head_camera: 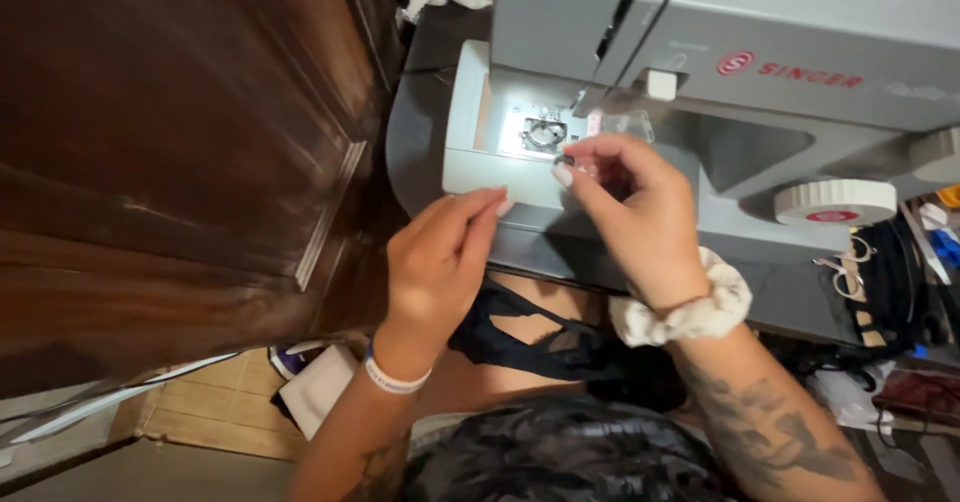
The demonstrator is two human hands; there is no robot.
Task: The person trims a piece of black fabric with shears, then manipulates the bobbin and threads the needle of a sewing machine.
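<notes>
A grey sewing machine [760,82] stands on a dark table, its lamp lighting the needle plate and the open bobbin well [543,135]. My right hand [630,207], with a white scrunchie on the wrist, pinches a small dark bobbin [566,162] at its fingertips just right of the well. My left hand [440,257], a white band on its wrist, rests its fingertips on the front edge of the machine bed [470,167], fingers close together and holding nothing I can see. A clear plastic cover piece [628,124] lies on the bed behind my right hand.
A dark wooden door [170,142] fills the left side. Small scissors [850,267], black fabric and other sewing bits crowd the table at the right. A white box [318,387] sits on the wooden floor below. Black lace fabric [530,337] lies on my lap.
</notes>
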